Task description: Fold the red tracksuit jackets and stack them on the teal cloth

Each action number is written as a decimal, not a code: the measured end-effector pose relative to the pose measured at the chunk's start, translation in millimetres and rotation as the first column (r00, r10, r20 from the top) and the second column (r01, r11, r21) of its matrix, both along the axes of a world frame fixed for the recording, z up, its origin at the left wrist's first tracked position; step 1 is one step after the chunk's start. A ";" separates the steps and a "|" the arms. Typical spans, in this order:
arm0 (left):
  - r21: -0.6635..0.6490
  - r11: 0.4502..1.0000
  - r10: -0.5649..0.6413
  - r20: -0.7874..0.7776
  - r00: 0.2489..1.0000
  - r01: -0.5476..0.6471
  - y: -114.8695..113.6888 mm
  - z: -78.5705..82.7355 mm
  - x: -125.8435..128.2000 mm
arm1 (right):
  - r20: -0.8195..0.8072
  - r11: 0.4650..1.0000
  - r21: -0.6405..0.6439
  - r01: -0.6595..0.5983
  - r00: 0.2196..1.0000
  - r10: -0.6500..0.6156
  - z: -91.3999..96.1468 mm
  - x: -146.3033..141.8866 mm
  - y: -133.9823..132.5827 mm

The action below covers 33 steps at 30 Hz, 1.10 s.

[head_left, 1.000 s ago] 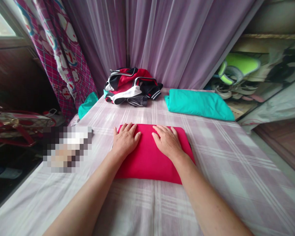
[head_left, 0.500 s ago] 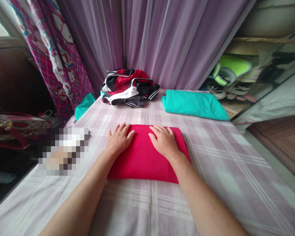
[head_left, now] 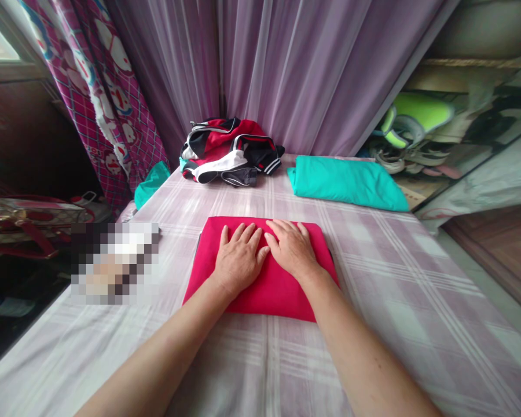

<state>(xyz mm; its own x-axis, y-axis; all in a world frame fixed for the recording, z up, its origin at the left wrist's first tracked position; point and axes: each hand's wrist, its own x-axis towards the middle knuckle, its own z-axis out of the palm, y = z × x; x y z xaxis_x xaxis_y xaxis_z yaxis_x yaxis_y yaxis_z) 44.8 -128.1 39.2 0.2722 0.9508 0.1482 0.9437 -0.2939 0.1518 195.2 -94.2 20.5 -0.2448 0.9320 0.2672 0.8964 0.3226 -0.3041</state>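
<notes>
Left hand (head_left: 239, 258) and right hand (head_left: 292, 248) rested loosely spread, palm-down, on the red cloth (head_left: 282, 295).
It lay flat, central on the sheet (head_left: 382, 289); at the far edge, rumpled clothes (head_left: 230, 142) sat left of a teal cloth (head_left: 347, 182).

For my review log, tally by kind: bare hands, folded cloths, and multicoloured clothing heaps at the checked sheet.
Bare hands: 2 (left hand, right hand)
Folded cloths: 2 (red cloth, teal cloth)
Multicoloured heaps: 1 (red, black and white clothing)
Total: 5
</notes>
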 end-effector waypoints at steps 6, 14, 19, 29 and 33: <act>0.025 1.000 0.008 0.030 1.000 -0.009 1.3 -8.4 -1.6 | 0.009 1.000 0.012 0.003 1.000 -0.003 -1.4 0.0 0.4; 0.048 0.999 0.016 0.039 0.999 -0.018 -2.0 -7.4 0.9 | 0.014 1.000 0.016 -0.002 1.000 0.002 -2.0 -0.2 0.2; 0.082 0.997 0.001 0.046 0.999 -0.004 -4.0 -9.7 1.3 | 0.026 1.000 0.019 0.014 1.000 -0.015 -0.3 -1.8 -1.5; 0.105 0.994 -0.009 0.055 0.998 0.003 -5.2 -11.3 1.2 | 0.044 0.999 0.032 0.020 0.999 -0.021 -2.0 -2.3 -1.4; 0.130 0.991 -0.011 0.064 0.998 0.003 -3.9 -14.8 0.6 | 0.055 0.999 0.041 0.012 0.998 -0.014 -2.6 -2.4 -1.4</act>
<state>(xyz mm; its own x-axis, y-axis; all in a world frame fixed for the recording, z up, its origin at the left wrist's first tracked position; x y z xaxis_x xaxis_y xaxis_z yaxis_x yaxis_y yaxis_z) 45.4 -132.1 24.4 0.2645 0.9204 0.2878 0.9311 -0.3215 0.1724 192.8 -95.6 17.9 -0.2481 0.9238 0.2916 0.9156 0.3220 -0.2409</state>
